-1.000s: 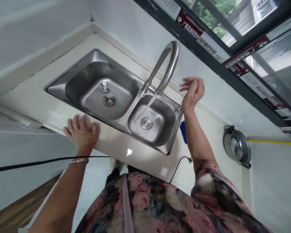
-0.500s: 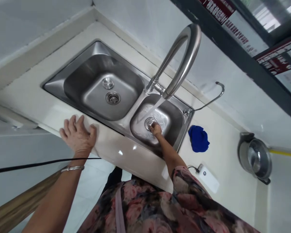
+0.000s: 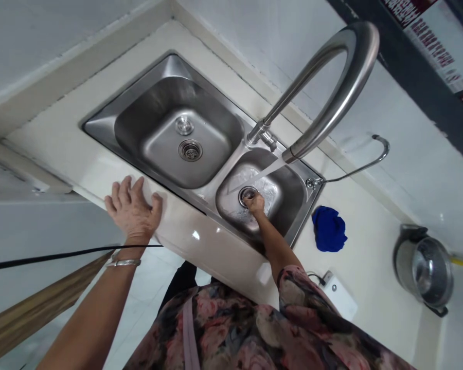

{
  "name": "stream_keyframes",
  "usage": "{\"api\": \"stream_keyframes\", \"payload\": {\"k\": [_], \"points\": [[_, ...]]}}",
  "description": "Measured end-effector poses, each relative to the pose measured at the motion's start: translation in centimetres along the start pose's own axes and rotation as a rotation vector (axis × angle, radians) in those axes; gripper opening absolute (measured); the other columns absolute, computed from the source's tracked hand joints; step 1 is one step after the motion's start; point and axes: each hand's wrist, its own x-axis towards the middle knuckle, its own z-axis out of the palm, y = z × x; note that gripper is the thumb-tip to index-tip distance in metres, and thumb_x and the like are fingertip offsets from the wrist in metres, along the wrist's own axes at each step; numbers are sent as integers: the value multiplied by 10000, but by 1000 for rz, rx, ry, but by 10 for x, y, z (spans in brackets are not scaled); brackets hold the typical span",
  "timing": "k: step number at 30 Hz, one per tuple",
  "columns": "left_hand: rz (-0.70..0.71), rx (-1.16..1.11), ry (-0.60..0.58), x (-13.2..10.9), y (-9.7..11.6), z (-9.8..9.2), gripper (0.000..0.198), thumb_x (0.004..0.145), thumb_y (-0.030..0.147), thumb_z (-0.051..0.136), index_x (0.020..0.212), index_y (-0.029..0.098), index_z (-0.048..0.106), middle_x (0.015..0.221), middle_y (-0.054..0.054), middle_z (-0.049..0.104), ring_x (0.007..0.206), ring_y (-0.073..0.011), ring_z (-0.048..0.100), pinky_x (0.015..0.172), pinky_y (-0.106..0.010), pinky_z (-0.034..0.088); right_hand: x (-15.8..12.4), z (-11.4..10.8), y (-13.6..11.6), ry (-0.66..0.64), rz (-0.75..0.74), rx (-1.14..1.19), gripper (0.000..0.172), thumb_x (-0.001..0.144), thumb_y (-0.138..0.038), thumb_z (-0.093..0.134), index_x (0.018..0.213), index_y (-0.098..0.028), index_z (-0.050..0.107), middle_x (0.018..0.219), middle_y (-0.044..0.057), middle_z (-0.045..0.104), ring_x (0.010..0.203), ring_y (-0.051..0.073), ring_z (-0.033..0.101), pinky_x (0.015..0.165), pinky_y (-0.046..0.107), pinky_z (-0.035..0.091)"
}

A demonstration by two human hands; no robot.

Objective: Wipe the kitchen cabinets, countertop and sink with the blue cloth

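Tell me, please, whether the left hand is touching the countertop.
Touching: the head view shows the left hand pressed flat on the countertop at its front edge, fingers spread, no gap visible.

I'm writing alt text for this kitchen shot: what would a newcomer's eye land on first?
The big curved steel tap arches over the double sink, pouring water into the smaller basin on the right. There the right hand reaches down onto the drain, while the left hand lies flat on the front edge of the counter. A bright blue cloth sits crumpled on the counter just right of the sink.
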Motion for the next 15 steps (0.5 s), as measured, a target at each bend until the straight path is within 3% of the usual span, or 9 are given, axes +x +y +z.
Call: {"api": "stream_keyframes", "payload": {"k": [3,8,15], "points": [[-14,-20,-14,1,2,-1,628,940,503,507,1523,270,502,1649,-109,398,1584,-339,231,1293,-629,98,-6,-14,17,-13,-7,-55,388,852,-361,696,1134,-95,721,1085,186,765,995,285,740,834,313,561],[12,-47,9,2,0,1,663,921,519,516,1525,247,503,1638,-111,412,1574,-353,240,1279,-634,99,-19,-37,49,29,-51,-150,423,881,-304,679,1239,-80,647,1223,212,697,996,278,723,841,325,546],[21,-56,19,2,-1,2,660,915,515,529,1506,222,530,1624,-134,429,1562,-373,262,1268,-637,114,-23,-30,51,50,-216,-193,399,940,-311,610,1291,-121,615,1311,174,636,1089,250,642,917,303,510]]}}
